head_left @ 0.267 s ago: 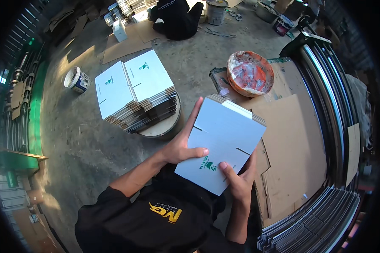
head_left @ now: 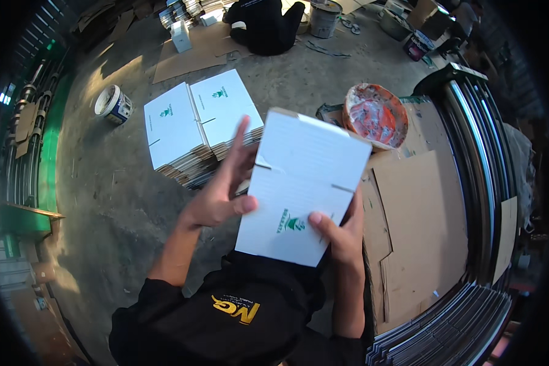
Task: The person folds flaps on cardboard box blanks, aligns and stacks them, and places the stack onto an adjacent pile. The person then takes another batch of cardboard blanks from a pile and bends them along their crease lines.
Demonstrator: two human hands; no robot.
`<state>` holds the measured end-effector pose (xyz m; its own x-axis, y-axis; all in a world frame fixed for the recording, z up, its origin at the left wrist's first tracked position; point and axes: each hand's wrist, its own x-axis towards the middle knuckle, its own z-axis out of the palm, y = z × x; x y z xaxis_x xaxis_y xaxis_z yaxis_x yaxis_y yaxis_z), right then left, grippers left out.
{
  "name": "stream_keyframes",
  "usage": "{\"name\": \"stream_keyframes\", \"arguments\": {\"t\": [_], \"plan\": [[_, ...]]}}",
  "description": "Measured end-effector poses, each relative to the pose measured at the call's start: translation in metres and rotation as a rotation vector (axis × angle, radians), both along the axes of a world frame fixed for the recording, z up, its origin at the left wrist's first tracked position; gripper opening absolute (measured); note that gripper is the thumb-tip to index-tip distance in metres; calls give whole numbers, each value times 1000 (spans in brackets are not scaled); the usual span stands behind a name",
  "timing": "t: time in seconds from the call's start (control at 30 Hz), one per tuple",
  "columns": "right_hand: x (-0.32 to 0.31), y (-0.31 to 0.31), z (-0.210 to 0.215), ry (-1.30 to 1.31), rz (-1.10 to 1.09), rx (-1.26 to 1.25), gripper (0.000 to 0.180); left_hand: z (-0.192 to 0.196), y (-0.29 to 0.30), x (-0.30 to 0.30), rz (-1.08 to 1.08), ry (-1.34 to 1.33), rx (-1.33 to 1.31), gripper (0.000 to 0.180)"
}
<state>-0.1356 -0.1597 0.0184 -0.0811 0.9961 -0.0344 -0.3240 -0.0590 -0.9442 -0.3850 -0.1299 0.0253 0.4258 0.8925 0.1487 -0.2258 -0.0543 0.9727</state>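
Observation:
In front of my body is a bundle of flat white cardboard box blanks point(head_left: 302, 177) with a green print and short dark slots, tilted up toward me. My right hand point(head_left: 341, 235) grips its lower right side, thumb on the white face and fingers behind the edge. At the left edge, my left hand point(head_left: 219, 195) is open, fingers stretched upward and spread, thumb tip by the edge. Some of its fingers are blurred against the pile behind. Beyond it, two stacks of matching white box blanks point(head_left: 204, 119) stand side by side.
An orange bowl of whitish paste point(head_left: 375, 116) stands right of the bundle, near brown cardboard sheets point(head_left: 424, 226). A machine with long metal rollers point(head_left: 479, 146) runs along the right. A white bucket point(head_left: 113, 105) stands at left; a person in black point(head_left: 263, 27) sits at the back.
The bundle has come up and left, turning more upright. My left hand has loosened from its face, thumb drawn back to the edge and fingers spread; my right hand keeps its grip.

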Motion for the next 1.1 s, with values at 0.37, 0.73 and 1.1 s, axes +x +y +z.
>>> {"name": "stream_keyframes", "arguments": {"t": [0.37,0.73,1.1], "plan": [[-67,203,-6,-25,353,-60,101,-37,27,-204,1103,310,11,79],[-142,277,-47,-278,524,-240,98,-122,52,-230,805,-79,-355,69],[-151,291,-58,-856,466,-28,105,-111,58,-220,835,-37,-505,50]]}}
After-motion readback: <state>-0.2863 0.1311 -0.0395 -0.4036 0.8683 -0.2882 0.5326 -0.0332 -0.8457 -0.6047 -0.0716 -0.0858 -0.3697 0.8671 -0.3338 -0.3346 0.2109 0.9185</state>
